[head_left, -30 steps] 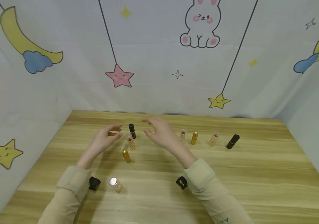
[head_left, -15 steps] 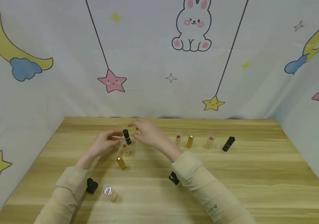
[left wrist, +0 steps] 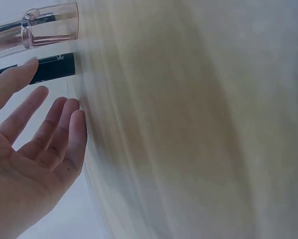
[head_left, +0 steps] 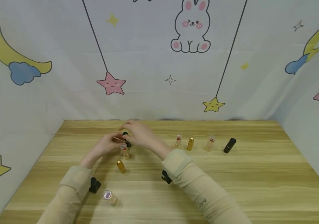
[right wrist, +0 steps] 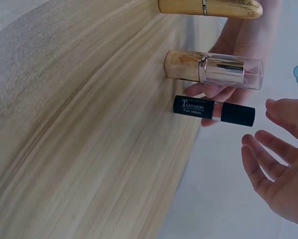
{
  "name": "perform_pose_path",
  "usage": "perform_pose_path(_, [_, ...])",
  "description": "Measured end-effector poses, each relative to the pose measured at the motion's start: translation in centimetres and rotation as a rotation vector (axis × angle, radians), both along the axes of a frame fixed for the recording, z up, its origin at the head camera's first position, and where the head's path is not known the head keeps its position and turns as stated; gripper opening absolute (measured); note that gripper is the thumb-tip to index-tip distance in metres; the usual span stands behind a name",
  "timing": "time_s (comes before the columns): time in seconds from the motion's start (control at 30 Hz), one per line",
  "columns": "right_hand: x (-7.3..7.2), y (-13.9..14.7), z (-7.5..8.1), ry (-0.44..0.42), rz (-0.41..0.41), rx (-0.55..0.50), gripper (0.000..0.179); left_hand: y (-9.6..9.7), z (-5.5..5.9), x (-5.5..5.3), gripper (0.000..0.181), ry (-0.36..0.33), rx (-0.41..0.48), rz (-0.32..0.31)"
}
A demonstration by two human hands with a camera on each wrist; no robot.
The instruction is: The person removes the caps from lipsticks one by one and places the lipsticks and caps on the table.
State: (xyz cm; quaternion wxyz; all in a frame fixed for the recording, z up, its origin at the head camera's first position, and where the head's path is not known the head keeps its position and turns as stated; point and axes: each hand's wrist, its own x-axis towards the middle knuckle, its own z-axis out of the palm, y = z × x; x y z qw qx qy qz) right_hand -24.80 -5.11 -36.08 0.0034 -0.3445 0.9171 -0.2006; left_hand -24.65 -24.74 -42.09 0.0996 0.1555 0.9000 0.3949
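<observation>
Black cylindrical lipstick tube (right wrist: 214,111): upright on tabletop (head_left: 260,177), long axis vertical, printed end down, between hands. Left hand (head_left: 106,145): fingers spread; contact cannot be determined. Right hand (head_left: 139,133): fingers parted, empty. Others: one matching black tube (head_left: 230,145), two gold bullet-shaped tubes (head_left: 121,167), four clear-capped tubes (head_left: 125,152).

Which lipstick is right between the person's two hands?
The black lipstick with pale lettering, between the left hand and right hand. A clear-capped lipstick stands in front of it; the other black lipstick stands far right.
</observation>
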Motion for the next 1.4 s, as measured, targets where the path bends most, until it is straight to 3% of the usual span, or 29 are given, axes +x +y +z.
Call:
perform_pose_path(0.6, [-0.2, -1.3, -1.0, 0.032, -0.012, 0.020, 0.030, 0.7, 0.5, -0.7, 0.044, 0.008, -0.058, -0.008])
perform_pose_path(1.03, [0.0, -1.4, -1.2, 0.010, -0.041, 0.006, 0.026, 1.1, 0.0, -1.0, 0.024, 0.070, -0.077, -0.039])
perform_pose_path(1.4, [-0.2, -1.3, -1.9, 0.000, -0.063, -0.040, 0.018, 0.8, -0.2, -0.8, 0.027, 0.118, -0.049, -0.053])
